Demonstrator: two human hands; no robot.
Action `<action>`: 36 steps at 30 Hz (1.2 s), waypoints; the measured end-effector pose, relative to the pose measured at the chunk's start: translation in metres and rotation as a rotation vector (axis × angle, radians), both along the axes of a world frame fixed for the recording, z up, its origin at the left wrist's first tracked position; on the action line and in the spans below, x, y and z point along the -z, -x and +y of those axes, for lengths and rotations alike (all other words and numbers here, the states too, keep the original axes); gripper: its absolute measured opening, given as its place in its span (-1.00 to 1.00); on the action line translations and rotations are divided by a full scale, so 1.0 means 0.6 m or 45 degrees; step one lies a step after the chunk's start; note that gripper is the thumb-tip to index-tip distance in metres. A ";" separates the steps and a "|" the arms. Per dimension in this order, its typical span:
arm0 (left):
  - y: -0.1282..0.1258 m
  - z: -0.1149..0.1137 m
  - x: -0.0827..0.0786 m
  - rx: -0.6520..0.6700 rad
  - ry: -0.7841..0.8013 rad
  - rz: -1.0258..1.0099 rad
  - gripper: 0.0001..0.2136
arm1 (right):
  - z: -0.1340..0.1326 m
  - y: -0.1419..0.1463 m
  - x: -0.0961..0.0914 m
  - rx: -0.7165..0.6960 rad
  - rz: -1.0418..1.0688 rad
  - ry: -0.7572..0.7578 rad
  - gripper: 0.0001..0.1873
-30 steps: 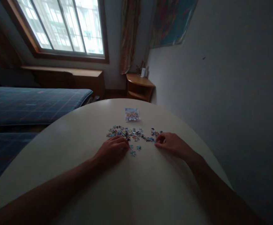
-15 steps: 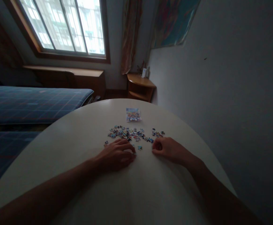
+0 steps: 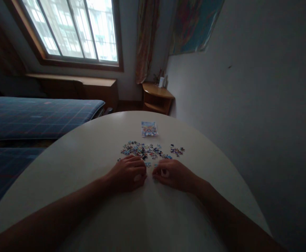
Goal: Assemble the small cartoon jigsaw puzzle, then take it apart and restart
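Small colourful jigsaw pieces point(image 3: 144, 150) lie scattered across the middle of a round white table point(image 3: 89, 154), with a smaller cluster point(image 3: 177, 151) to their right. My left hand point(image 3: 128, 173) rests on the table just below the pieces, fingers curled inward. My right hand point(image 3: 172, 175) sits close beside it, fingertips pinched together near a few loose pieces. What either hand holds is too small and dark to make out. A small printed picture card point(image 3: 149, 128) lies further back on the table.
A bed with a blue checked cover point(image 3: 37, 115) stands to the left of the table. A wooden corner shelf point(image 3: 156, 96) and a low wooden cabinet point(image 3: 89, 85) stand under the window. A grey wall runs along the right.
My right hand has moved left from the smaller cluster to meet my left hand. My left hand drew back slightly and curled its fingers.
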State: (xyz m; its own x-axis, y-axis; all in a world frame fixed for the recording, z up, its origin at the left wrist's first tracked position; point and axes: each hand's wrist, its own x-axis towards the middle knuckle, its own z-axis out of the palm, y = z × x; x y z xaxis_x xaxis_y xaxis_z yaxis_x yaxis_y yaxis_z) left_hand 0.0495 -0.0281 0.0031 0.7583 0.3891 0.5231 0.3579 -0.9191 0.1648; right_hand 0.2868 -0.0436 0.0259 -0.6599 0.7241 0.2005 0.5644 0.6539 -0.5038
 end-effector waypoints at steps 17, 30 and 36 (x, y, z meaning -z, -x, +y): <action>0.005 0.000 0.007 0.011 0.151 0.098 -0.77 | 0.056 -0.039 0.035 0.534 -0.082 -0.333 -0.80; 0.003 0.001 0.009 0.022 0.157 0.082 -0.78 | 0.054 -0.026 0.037 0.592 -0.054 -0.271 -0.76; 0.004 0.002 0.009 0.019 0.112 0.053 -0.80 | 0.055 -0.019 0.039 0.571 0.018 -0.261 -0.81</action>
State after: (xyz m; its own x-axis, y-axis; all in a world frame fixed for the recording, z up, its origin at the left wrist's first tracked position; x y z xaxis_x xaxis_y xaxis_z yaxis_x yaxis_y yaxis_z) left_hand 0.0474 -0.0272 -0.0022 0.7847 0.4207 0.4553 0.3525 -0.9070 0.2305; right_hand 0.2981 -0.0107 0.0024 -0.2885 0.8810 0.3750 0.8071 0.4345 -0.3997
